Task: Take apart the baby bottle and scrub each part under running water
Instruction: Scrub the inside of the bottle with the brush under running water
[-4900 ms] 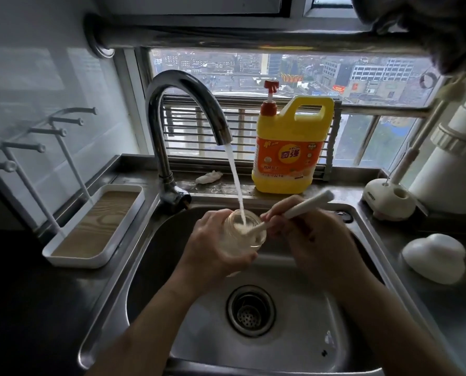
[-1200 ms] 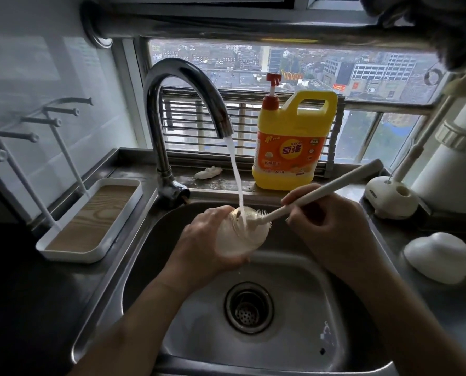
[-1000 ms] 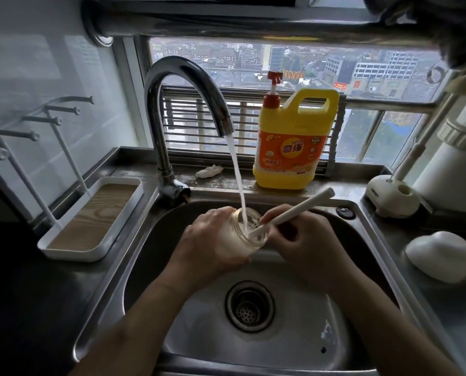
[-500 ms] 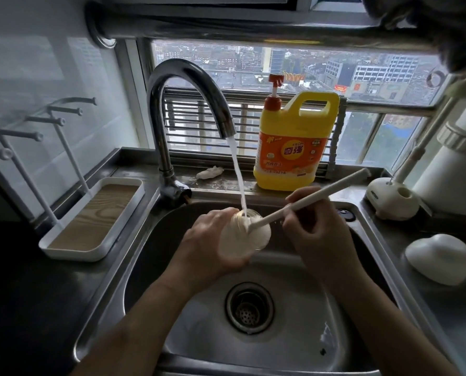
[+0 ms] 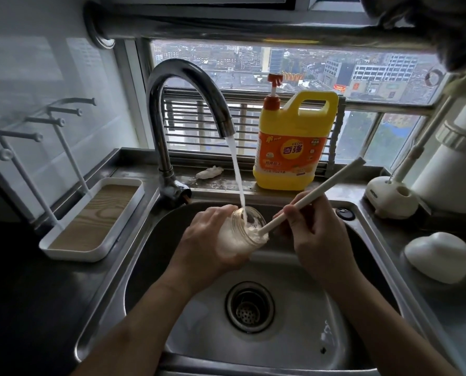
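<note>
bottle body [image 5: 241, 237] over the sink [image 5: 370, 240], mouth under the tap stream [image 5: 235, 172]. clear, rigid, light, likely slippery wet; best held round the barrel. left hand [image 5: 212, 240] fingers wrapped round it. right hand [image 5: 316, 234] fingers pinch the brush handle [image 5: 316, 194], head inside the bottle.

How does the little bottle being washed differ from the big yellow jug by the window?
The bottle is clear; the jug is yellow with an orange label. The bottle is held tilted in the left hand under the tap water, while the jug stands upright on the ledge. The bottle's mouth is open, with a brush in it; the jug is topped by a red pump. Both are containers.
</note>
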